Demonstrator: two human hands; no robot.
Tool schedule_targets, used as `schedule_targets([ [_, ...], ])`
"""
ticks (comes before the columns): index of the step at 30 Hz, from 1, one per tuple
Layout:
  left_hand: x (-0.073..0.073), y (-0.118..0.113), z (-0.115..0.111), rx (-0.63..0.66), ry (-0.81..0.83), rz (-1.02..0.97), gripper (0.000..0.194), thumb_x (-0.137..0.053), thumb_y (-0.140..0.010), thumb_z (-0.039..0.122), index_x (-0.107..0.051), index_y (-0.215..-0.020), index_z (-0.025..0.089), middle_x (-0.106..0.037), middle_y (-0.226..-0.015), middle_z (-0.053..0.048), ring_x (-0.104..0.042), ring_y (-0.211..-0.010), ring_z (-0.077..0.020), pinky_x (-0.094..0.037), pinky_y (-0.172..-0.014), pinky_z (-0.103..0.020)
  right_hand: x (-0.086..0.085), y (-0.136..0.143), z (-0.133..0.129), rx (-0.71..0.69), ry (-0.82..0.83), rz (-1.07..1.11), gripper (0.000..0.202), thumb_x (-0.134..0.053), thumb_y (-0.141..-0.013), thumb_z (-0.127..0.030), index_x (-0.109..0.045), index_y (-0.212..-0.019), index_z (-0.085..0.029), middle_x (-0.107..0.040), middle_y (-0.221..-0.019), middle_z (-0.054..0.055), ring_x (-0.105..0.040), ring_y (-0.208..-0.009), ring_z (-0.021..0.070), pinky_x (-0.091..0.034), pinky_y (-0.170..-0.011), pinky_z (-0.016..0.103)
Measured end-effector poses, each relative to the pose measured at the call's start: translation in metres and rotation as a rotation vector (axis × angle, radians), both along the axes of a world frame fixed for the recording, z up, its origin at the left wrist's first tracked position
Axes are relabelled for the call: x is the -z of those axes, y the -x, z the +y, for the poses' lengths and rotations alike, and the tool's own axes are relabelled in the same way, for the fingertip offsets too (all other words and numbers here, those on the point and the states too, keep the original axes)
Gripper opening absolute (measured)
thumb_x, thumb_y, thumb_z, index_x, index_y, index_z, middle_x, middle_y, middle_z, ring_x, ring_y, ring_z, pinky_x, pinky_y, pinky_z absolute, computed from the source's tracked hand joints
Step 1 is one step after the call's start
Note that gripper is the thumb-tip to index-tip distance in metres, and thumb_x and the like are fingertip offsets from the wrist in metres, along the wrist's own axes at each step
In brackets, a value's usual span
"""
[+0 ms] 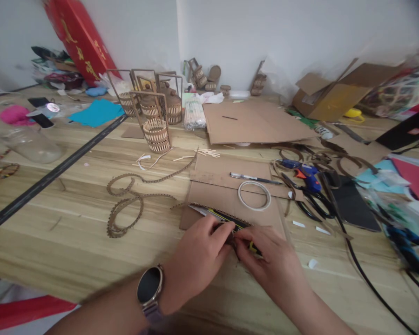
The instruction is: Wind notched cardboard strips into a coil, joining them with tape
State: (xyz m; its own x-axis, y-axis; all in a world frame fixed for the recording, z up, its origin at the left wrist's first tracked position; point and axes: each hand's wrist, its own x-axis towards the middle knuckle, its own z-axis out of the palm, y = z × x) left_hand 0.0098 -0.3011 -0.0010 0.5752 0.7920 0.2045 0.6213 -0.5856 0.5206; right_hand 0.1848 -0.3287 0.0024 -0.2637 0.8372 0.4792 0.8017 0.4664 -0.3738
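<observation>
My left hand, with a watch on its wrist, is closed, thumb and forefinger pinched together. Against it, my right hand pinches too. Between the fingertips is a dark brown piece, mostly hidden, which looks like part of a corrugated cardboard strip. That strip runs behind the hands and past a yellow-and-black utility knife. The knife's blade points left, and its body lies partly under my fingers. Beneath is a cardboard sheet bearing a roll of white tape and a pen.
Curled corrugated strips lie to the left. Small stick-and-cardboard baskets with tall handles stand behind. At right are a blue glue gun, black-handled scissors, a dark phone-like slab and a black cable. A larger cardboard sheet lies farther back.
</observation>
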Motion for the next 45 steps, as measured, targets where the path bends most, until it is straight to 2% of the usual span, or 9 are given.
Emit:
schedule_targets([
  [11, 0.001, -0.001, -0.005, 0.033, -0.095, 0.119, 0.035, -0.06, -0.088, 0.01, -0.056, -0.123, 0.017, -0.061, -0.097, -0.009, -0.063, -0.085, -0.0259, -0.059, -0.072, -0.042, 0.002, -0.001, -0.001, -0.018, -0.039, -0.116, 0.021, -0.049, -0.089, -0.013, -0.06, -0.073, -0.019, -0.064, -0.062, 0.0, -0.059, -0.056, 0.0156, -0.038, -0.063, 0.03],
  [16, 0.001, -0.001, -0.006, 0.017, -0.175, 0.13, 0.053, -0.061, -0.086, 0.009, -0.041, -0.135, 0.013, -0.064, -0.1, -0.01, -0.065, -0.087, -0.026, -0.06, -0.074, -0.041, 0.002, -0.002, -0.001, -0.007, -0.005, -0.115, 0.019, -0.05, -0.086, -0.013, -0.058, -0.07, -0.019, -0.062, -0.061, -0.001, -0.057, -0.056, 0.0149, -0.035, -0.063, 0.03],
  [22, 0.001, -0.001, -0.005, -0.003, -0.181, 0.056, 0.038, -0.062, -0.082, 0.005, -0.05, -0.117, 0.014, -0.065, -0.105, -0.01, -0.065, -0.097, -0.0269, -0.059, -0.082, -0.042, -0.006, -0.002, 0.001, -0.029, 0.018, -0.091, 0.017, -0.051, -0.085, -0.013, -0.058, -0.07, -0.019, -0.061, -0.062, -0.001, -0.056, -0.057, 0.0142, -0.034, -0.064, 0.029],
  [27, 0.003, -0.002, -0.004, 0.02, -0.167, 0.01, 0.039, -0.063, -0.079, 0.003, -0.053, -0.115, 0.015, -0.066, -0.103, -0.01, -0.066, -0.094, -0.0264, -0.059, -0.082, -0.042, -0.011, -0.022, 0.011, 0.057, -0.038, -0.144, 0.019, -0.051, -0.086, -0.018, -0.059, -0.069, -0.02, -0.06, -0.06, 0.0, -0.056, -0.059, 0.0172, -0.033, -0.062, 0.03],
  [33, 0.002, -0.002, -0.002, -0.011, -0.104, -0.123, 0.042, -0.062, -0.074, 0.0, -0.056, -0.112, 0.015, -0.066, -0.103, -0.009, -0.066, -0.097, -0.0253, -0.058, -0.086, -0.04, -0.024, -0.066, 0.024, 0.289, -0.016, -0.106, 0.017, -0.054, -0.084, -0.026, -0.064, -0.072, -0.021, -0.067, -0.064, 0.002, -0.062, -0.06, 0.0212, -0.041, -0.061, 0.033],
  [37, 0.0, -0.003, 0.0, -0.032, 0.006, -0.165, 0.042, -0.064, -0.073, 0.001, -0.057, -0.111, 0.017, -0.066, -0.103, -0.008, -0.066, -0.095, -0.0251, -0.057, -0.083, -0.04, -0.035, -0.05, 0.016, 0.033, 0.213, 0.102, 0.013, -0.061, -0.086, -0.033, -0.068, -0.088, -0.023, -0.072, -0.076, 0.002, -0.066, -0.064, 0.0176, -0.048, -0.055, 0.027],
  [40, -0.001, -0.003, 0.0, -0.02, 0.043, -0.162, 0.04, -0.065, -0.074, 0.003, -0.058, -0.111, 0.018, -0.066, -0.103, -0.008, -0.065, -0.096, -0.0256, -0.057, -0.082, -0.04, -0.036, -0.03, 0.011, -0.11, 0.217, 0.101, 0.01, -0.062, -0.088, -0.03, -0.068, -0.09, -0.023, -0.072, -0.072, -0.001, -0.066, -0.065, 0.0157, -0.049, -0.058, 0.025],
  [43, -0.001, -0.003, -0.002, 0.001, 0.026, -0.17, 0.041, -0.065, -0.074, 0.003, -0.058, -0.111, 0.018, -0.066, -0.104, -0.008, -0.065, -0.097, -0.0258, -0.056, -0.083, -0.04, -0.032, -0.033, 0.011, -0.075, 0.192, 0.054, 0.02, -0.052, -0.093, -0.027, -0.067, -0.079, -0.023, -0.071, -0.068, 0.0, -0.066, -0.064, 0.0159, -0.047, -0.057, 0.025],
  [45, -0.001, -0.003, -0.002, 0.007, 0.014, -0.189, 0.043, -0.064, -0.073, 0.001, -0.057, -0.112, 0.018, -0.066, -0.103, -0.008, -0.065, -0.096, -0.0253, -0.056, -0.084, -0.04, -0.028, -0.051, 0.014, 0.08, 0.186, 0.014, 0.02, -0.052, -0.093, -0.031, -0.067, -0.082, -0.024, -0.073, -0.074, 0.002, -0.067, -0.065, 0.0184, -0.047, -0.055, 0.026],
])
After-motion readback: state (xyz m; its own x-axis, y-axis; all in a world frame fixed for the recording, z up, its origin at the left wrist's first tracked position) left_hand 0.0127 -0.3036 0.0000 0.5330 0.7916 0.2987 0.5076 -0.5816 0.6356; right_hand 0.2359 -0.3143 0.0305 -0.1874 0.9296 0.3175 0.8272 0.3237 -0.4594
